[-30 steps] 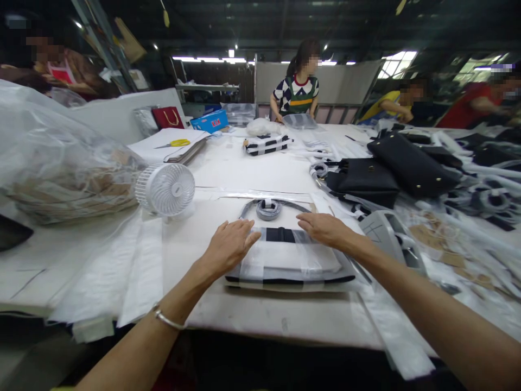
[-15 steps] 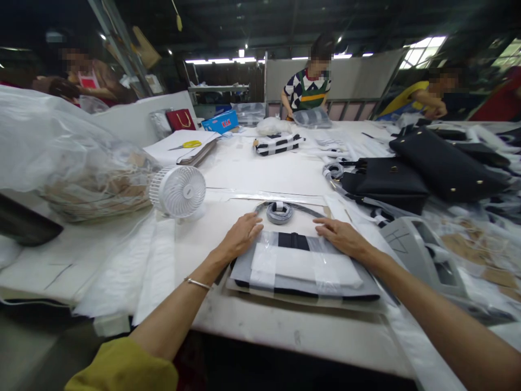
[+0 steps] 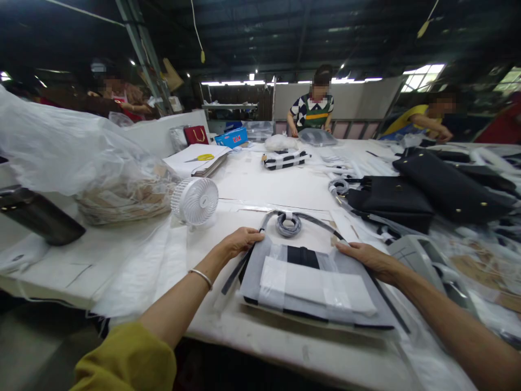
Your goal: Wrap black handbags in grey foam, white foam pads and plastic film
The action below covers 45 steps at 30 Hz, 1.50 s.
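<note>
A flat handbag, wrapped in white sheeting and clear tape (image 3: 317, 285), lies in front of me on the white table. Black material shows at its top middle and along its lower edge. My left hand (image 3: 240, 241) pinches its upper left corner, thumb and fingers together. At the upper right corner, my right hand (image 3: 366, 258) grips it the same way. A dark wrapped handle (image 3: 315, 218) arches beyond the bag from hand to hand. Inside that arch lies a coiled strap (image 3: 288, 224), bound with a white band. Dark strips hang down along both sides of the bag.
A white fan (image 3: 199, 201) stands left, near a plastic-covered basket (image 3: 122, 201) and a dark bottle (image 3: 44, 217). A grey tape dispenser (image 3: 423, 266) and black bags (image 3: 391, 201) are at right. Yellow scissors (image 3: 203, 157) lie farther back. Another person (image 3: 313, 111) works across the table.
My fingers have gone from spread over the bag's upper corners to closed on them. The dark side strips now show more. The view has tipped up slightly.
</note>
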Each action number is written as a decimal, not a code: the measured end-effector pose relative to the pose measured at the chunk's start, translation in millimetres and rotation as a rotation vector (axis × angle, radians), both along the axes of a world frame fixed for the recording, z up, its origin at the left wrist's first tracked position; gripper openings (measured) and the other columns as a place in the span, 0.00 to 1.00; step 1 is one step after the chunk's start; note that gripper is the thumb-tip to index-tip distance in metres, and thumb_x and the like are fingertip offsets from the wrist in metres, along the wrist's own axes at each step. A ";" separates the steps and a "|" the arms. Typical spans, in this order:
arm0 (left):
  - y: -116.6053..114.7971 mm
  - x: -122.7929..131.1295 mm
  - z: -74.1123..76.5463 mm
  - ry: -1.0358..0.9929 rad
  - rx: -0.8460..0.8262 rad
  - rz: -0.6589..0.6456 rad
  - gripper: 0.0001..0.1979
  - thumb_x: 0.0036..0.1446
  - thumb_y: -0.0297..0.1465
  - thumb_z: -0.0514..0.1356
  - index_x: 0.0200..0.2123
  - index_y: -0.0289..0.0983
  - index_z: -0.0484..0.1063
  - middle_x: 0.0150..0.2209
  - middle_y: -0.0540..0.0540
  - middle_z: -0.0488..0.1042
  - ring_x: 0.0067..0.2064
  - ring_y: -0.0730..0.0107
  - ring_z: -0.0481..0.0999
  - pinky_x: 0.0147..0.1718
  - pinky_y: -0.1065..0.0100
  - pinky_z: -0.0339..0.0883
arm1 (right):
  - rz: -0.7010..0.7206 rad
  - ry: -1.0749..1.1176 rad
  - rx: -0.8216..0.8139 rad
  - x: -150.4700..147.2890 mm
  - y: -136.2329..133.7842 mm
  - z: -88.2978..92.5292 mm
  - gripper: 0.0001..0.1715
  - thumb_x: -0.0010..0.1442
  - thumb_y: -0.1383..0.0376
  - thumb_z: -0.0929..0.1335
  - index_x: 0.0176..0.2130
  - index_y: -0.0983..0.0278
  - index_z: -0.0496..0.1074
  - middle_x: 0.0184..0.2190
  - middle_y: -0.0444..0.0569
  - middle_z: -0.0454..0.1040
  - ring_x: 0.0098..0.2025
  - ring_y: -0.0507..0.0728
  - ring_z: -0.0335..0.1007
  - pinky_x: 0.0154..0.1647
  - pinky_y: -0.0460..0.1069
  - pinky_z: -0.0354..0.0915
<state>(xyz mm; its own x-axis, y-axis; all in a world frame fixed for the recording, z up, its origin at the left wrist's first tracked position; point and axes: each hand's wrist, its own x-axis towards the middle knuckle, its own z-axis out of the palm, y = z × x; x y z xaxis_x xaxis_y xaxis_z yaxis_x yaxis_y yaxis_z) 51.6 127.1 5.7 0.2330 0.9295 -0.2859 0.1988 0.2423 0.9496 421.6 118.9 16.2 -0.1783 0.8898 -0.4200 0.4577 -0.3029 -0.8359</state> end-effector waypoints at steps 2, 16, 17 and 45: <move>-7.4 -7.5 17.5 -0.073 0.028 -0.005 0.28 0.39 0.47 0.71 0.40 0.33 0.78 0.37 0.43 0.77 0.36 0.67 0.73 0.34 0.69 0.63 | -0.025 -0.053 0.170 0.5 -6.9 15.0 0.31 0.54 0.40 0.69 0.40 0.63 0.77 0.38 0.55 0.82 0.41 0.67 0.80 0.39 0.57 0.76; -113.7 -29.3 89.5 -0.026 0.439 -0.236 0.20 0.59 0.43 0.61 0.50 0.37 0.74 0.47 0.44 0.76 0.50 0.58 0.73 0.51 0.62 0.65 | -0.151 -0.084 0.516 -3.6 -92.8 53.7 0.42 0.42 0.44 0.76 0.52 0.60 0.72 0.45 0.53 0.80 0.45 0.70 0.77 0.46 0.60 0.76; -119.8 -27.3 89.1 -0.013 0.434 -0.264 0.22 0.56 0.41 0.64 0.52 0.38 0.72 0.48 0.44 0.75 0.51 0.57 0.72 0.52 0.62 0.65 | -0.158 -0.081 0.521 -4.7 -97.1 54.6 0.42 0.42 0.43 0.76 0.51 0.61 0.72 0.45 0.54 0.79 0.46 0.70 0.77 0.46 0.60 0.76; -166.1 7.9 45.6 0.544 1.135 0.288 0.23 0.62 0.36 0.60 0.59 0.45 0.63 0.55 0.44 0.71 0.56 0.57 0.72 0.54 0.57 0.70 | 0.004 -0.051 0.735 -2.3 -144.7 59.8 0.36 0.53 0.56 0.75 0.58 0.56 0.66 0.57 0.51 0.72 0.58 0.65 0.68 0.61 0.61 0.65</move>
